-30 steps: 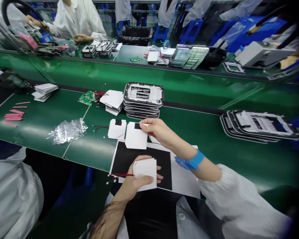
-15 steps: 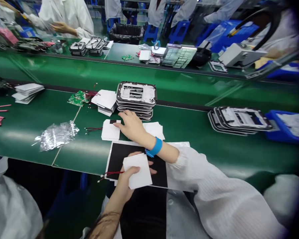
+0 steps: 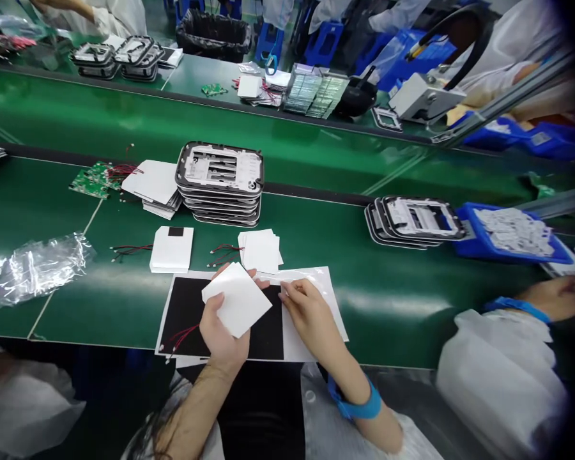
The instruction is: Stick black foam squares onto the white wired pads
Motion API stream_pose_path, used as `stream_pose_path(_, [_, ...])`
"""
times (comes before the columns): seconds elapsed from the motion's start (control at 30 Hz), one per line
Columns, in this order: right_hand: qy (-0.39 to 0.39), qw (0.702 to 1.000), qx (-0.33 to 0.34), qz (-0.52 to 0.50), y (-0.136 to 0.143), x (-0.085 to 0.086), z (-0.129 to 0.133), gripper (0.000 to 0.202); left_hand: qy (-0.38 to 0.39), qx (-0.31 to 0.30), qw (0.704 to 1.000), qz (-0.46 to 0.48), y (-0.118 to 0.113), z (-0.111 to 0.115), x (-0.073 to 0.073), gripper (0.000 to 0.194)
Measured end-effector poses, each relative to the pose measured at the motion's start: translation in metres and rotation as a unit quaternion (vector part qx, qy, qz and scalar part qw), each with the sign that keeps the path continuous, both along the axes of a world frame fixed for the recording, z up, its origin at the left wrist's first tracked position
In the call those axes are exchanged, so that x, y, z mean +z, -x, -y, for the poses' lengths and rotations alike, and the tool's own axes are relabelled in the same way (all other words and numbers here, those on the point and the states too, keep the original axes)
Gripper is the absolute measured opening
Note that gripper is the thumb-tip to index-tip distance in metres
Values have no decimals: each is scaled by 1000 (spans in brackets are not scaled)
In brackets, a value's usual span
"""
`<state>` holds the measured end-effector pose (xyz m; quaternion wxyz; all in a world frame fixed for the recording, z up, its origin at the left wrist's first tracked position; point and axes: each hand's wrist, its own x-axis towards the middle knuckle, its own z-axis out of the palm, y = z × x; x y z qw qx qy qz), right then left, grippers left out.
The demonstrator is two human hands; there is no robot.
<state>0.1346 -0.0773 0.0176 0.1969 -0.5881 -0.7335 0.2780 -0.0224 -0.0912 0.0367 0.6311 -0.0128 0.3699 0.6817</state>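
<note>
My left hand (image 3: 227, 342) grips a flat white square panel (image 3: 239, 300), thumb on top, tilted above a black sheet (image 3: 184, 306) on white backing. Red and black wires (image 3: 184, 333) trail from its left side. To its right, my right hand (image 3: 314, 319) has thumb and forefinger pinched over the border between black sheet and white backing (image 3: 314, 287); whether something small is between them I cannot make out. Beyond lie a white panel stack with a black patch (image 3: 171, 252) on the left and another wired white panel stack (image 3: 259, 251) on the right.
A tall stack of black-and-white frames (image 3: 220, 185) stands at the back, beside white panels (image 3: 156, 182) and green circuit boards (image 3: 93, 179). Clear plastic bags (image 3: 43, 268) lie left. Rightward are more frames (image 3: 414, 220), a blue bin (image 3: 512, 236) and another person's hand (image 3: 560, 297).
My right hand has moved from the black-patched panel stack back toward me, to the sheet's border, and its fingers have closed. The left hand has raised and turned its panel. The view has shifted right.
</note>
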Motion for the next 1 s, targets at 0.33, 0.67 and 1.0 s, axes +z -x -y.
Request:
stream_pose_path(0.33, [66,997,-27,8,8,15,-19,20,-33,63,994,-78,-18,0,-18,42])
stream_pose_path(0.67, [103,990,-59,-79,5,8,-19,16,-19,72,995,-68,-18,1,-20,45])
stream_pose_path(1.0, [96,966,-117,-208,-10,-10,-18,11,-54,67,992,-89,-17,1,-25,48])
